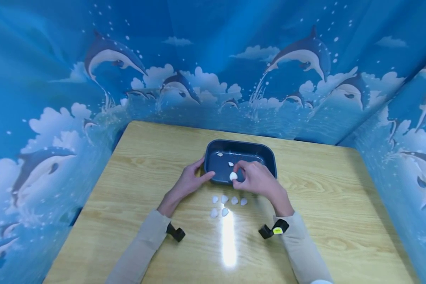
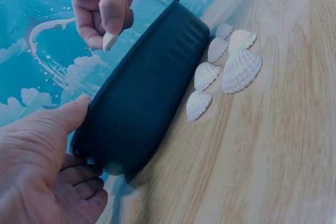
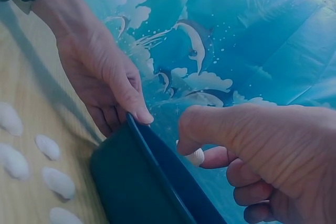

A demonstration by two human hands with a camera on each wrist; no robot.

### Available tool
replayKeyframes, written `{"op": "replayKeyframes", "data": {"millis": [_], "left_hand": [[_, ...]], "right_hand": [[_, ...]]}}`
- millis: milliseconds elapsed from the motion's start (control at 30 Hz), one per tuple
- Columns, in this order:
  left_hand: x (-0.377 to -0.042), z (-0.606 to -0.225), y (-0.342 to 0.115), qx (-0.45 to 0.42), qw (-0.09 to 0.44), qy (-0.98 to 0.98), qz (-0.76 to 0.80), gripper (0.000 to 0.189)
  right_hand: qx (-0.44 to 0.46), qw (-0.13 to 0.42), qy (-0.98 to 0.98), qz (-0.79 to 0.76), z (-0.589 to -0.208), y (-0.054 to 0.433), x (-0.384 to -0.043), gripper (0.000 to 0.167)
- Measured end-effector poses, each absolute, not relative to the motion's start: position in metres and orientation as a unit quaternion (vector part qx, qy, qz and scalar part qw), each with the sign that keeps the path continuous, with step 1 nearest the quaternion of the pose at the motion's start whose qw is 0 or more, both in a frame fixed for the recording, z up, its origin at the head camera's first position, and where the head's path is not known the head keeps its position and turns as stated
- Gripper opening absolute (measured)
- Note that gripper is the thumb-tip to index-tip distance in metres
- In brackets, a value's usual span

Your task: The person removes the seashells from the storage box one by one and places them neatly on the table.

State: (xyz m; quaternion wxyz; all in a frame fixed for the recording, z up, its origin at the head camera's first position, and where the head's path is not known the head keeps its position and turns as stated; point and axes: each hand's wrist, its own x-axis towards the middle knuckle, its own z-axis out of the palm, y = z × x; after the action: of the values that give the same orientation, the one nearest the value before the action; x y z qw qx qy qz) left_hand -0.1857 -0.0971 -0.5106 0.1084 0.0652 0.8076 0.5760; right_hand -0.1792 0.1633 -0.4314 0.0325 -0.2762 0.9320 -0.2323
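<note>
A dark blue rectangular basin (image 1: 213,182) stands on the wooden table. My left hand (image 1: 192,178) holds its left end, thumb at the rim and the other fingers along the outside wall. Between thumb and fingertip, my right hand (image 1: 256,176) pinches a white ribbed seashell (image 3: 196,157) over the basin's near side. Two small shells lie inside the basin: a beige one (image 1: 220,154) at the back left and a white one (image 1: 231,164) near the right hand. In front of the basin, several white scallop-like shells (image 2: 241,72) rest on the tabletop in two rows.
The light wooden table (image 1: 145,146) extends to both sides of the basin. A blue curtain with printed dolphins (image 1: 205,79) hangs behind the table and along its sides. A bright light reflection (image 1: 228,240) falls on the near tabletop.
</note>
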Motion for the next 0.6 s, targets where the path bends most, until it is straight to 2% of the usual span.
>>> {"op": "replayKeyframes", "data": {"millis": [600], "left_hand": [[-0.186,-0.510,-0.096,0.068,0.107,0.807,0.577,0.078]], "right_hand": [[-0.273,0.045,0.929,-0.247,-0.445,0.166,-0.138,0.026]]}}
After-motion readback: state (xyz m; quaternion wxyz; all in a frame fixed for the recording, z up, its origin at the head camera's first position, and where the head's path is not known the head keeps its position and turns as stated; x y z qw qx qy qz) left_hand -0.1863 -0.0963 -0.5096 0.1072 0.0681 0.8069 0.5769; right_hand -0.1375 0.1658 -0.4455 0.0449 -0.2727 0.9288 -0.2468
